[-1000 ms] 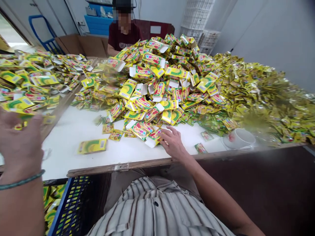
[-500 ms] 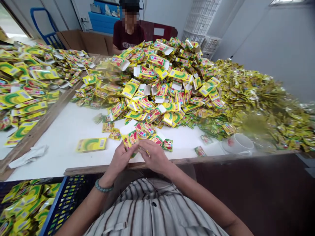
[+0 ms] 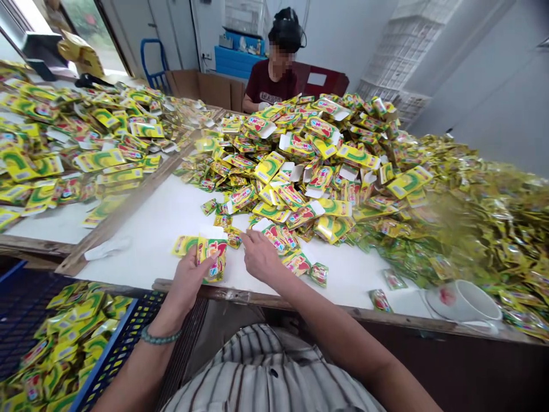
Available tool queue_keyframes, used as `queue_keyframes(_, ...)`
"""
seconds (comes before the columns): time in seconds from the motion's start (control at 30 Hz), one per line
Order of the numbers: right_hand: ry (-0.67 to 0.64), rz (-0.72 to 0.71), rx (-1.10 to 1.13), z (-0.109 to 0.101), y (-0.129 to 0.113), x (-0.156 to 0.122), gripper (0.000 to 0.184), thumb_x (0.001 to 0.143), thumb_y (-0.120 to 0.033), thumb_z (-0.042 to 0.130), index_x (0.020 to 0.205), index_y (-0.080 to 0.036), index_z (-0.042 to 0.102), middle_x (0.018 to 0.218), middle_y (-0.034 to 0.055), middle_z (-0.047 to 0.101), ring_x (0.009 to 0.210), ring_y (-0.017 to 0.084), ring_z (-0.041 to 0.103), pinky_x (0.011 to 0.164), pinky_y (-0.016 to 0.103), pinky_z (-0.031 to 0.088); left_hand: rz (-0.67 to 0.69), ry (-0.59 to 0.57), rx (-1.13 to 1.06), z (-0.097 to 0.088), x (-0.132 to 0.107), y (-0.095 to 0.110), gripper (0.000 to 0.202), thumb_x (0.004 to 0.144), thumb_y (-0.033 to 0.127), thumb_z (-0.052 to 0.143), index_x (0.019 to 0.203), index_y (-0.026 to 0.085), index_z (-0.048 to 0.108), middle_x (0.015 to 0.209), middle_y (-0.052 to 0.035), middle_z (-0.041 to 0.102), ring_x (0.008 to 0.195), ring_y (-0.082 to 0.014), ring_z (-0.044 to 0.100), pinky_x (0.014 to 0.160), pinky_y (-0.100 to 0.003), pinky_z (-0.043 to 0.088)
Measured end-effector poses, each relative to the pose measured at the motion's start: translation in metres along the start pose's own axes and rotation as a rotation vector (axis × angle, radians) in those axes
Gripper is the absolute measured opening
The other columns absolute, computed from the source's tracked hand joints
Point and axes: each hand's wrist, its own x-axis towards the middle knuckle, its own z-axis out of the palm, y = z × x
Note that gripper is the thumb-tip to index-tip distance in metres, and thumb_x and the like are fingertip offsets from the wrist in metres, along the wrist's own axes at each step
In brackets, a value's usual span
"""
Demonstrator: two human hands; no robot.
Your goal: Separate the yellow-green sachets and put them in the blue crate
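My left hand (image 3: pixel 187 278) grips a small yellow carton (image 3: pixel 211 257) with red and green print, its white top flap standing open, just above the near edge of the white table (image 3: pixel 171 212). My right hand (image 3: pixel 259 257) sits right beside it, fingers curled with the fingertips near the carton's upper right corner; what they pinch, if anything, is hidden. A large heap of the same cartons (image 3: pixel 300 166) rises behind my hands. Loose small sachets (image 3: pixel 318 273) lie on the table to the right of my right hand.
A mound of yellow-green sachets (image 3: pixel 472 217) covers the table's right side. A white cup (image 3: pixel 463 301) stands at the near right edge. A blue crate (image 3: pixel 86 337) of cartons sits below left. More cartons (image 3: pixel 64 149) fill a left table. A person (image 3: pixel 274 74) sits opposite.
My left hand came in from the far left and took hold of a carton that my right hand picked off the pile. Both hands now work it at the table edge; the view shifted right.
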Motion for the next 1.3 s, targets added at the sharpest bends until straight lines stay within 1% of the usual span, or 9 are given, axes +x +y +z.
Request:
queue_keyframes(0.1, 0.039, 0.162, -0.178, 0.007, 0.016, 0.009, 0.051, 0.087, -0.011, 0.046, 0.138, -0.012, 0.047, 0.145, 0.0214, 0.043, 0.129, 0.034, 0.04, 0.099, 0.047, 0.036, -0.055, 0.011, -0.008, -0.009, -0.004, 0.003, 0.064, 0.058, 0.042, 0.086, 0.11, 0.015, 0.06, 0.091, -0.0044, 0.073, 0.07, -0.0175, 0.069, 0.065, -0.027, 0.056)
queue_keyframes(0.2, 0.084, 0.283, -0.249, 0.003, 0.034, 0.007, 0.042, 0.089, -0.014, 0.047, 0.13, -0.016, 0.053, 0.139, 0.019, 0.049, 0.124, 0.033, 0.041, 0.094, 0.047, 0.034, -0.07, 0.043, -0.025, -0.016, -0.006, 0.006, 0.069, 0.059, 0.044, 0.085, 0.116, 0.017, 0.056, 0.091, -0.0038, 0.073, 0.065, -0.0178, 0.069, 0.062, -0.029, 0.057)
queue_keyframes(0.33, 0.122, 0.169, -0.262, -0.002, 0.032, 0.004, 0.029, 0.093, -0.013, 0.041, 0.116, -0.016, 0.059, 0.12, 0.0145, 0.06, 0.109, 0.027, 0.048, 0.089, 0.04, 0.035, -0.077, 0.019, -0.046, -0.016, -0.005, 0.005, 0.064, 0.064, 0.049, 0.082, 0.115, 0.02, 0.056, 0.089, -0.0024, 0.073, 0.065, -0.0183, 0.069, 0.06, -0.029, 0.058)
queue_keyframes(0.47, -0.015, 0.014, -0.274, 0.011, 0.018, 0.006, 0.023, 0.093, -0.01, 0.042, 0.1, -0.014, 0.063, 0.097, 0.012, 0.065, 0.092, 0.024, 0.054, 0.082, 0.035, 0.039, -0.077, -0.033, -0.049, -0.014, -0.003, 0.001, 0.058, 0.065, 0.049, 0.081, 0.11, 0.019, 0.062, 0.096, -0.0028, 0.074, 0.076, -0.0183, 0.071, 0.067, -0.026, 0.057)
queue_keyframes(0.67, 0.025, 0.047, -0.341, 0.027, 0.023, 0.005, 0.027, 0.091, -0.006, 0.041, 0.104, -0.01, 0.064, 0.095, 0.015, 0.067, 0.09, 0.026, 0.057, 0.082, 0.039, 0.043, -0.104, -0.052, 0.005, -0.015, -0.003, -0.002, 0.056, 0.06, 0.05, 0.084, 0.101, 0.016, 0.07, 0.087, -0.0026, 0.076, 0.076, -0.0181, 0.07, 0.068, -0.025, 0.057)
queue_keyframes(0.77, 0.173, 0.129, -0.128, 0.016, 0.03, 0.002, 0.028, 0.091, -0.008, 0.042, 0.105, -0.014, 0.065, 0.095, 0.0132, 0.068, 0.092, 0.025, 0.06, 0.085, 0.039, 0.046, -0.126, -0.049, 0.051, -0.013, -0.003, 0.0, 0.063, 0.055, 0.054, 0.085, 0.102, 0.015, 0.071, 0.088, -0.0034, 0.077, 0.077, -0.0194, 0.07, 0.069, -0.027, 0.058)
queue_keyframes(0.9, 0.436, 0.285, 0.591, -0.008, 0.036, -0.011, 0.026, 0.088, -0.018, 0.049, 0.11, -0.02, 0.064, 0.099, 0.0071, 0.07, 0.093, 0.02, 0.064, 0.085, 0.034, 0.051, -0.179, -0.11, 0.117, -0.004, -0.006, 0.003, 0.068, 0.052, 0.054, 0.086, 0.106, 0.017, 0.071, 0.098, -0.0037, 0.078, 0.082, -0.0195, 0.071, 0.073, -0.026, 0.057)
queue_keyframes(1.03, 0.378, 0.378, 1.197, -0.024, 0.037, -0.032, 0.025, 0.08, -0.031, 0.065, 0.102, -0.021, 0.066, 0.092, 0.0037, 0.07, 0.085, 0.016, 0.065, 0.081, 0.031, 0.053, -0.244, -0.297, 0.102, 0.013, -0.013, 0.005, 0.069, 0.054, 0.053, 0.086, 0.11, 0.015, 0.071, 0.095, -0.0056, 0.078, 0.076, -0.019, 0.071, 0.071, -0.027, 0.057)
queue_keyframes(1.3, 0.38, 0.439, 1.083, -0.036, 0.045, -0.089, 0.019, 0.081, -0.029, 0.062, 0.095, -0.021, 0.072, 0.089, 0.0043, 0.073, 0.083, 0.018, 0.067, 0.079, 0.032, 0.054, -0.333, -0.453, 0.102, 0.05, -0.02, 0.0, 0.062, 0.054, 0.047, 0.088, 0.105, 0.015, 0.073, 0.093, -0.0079, 0.078, 0.076, -0.0203, 0.071, 0.071, -0.029, 0.056)
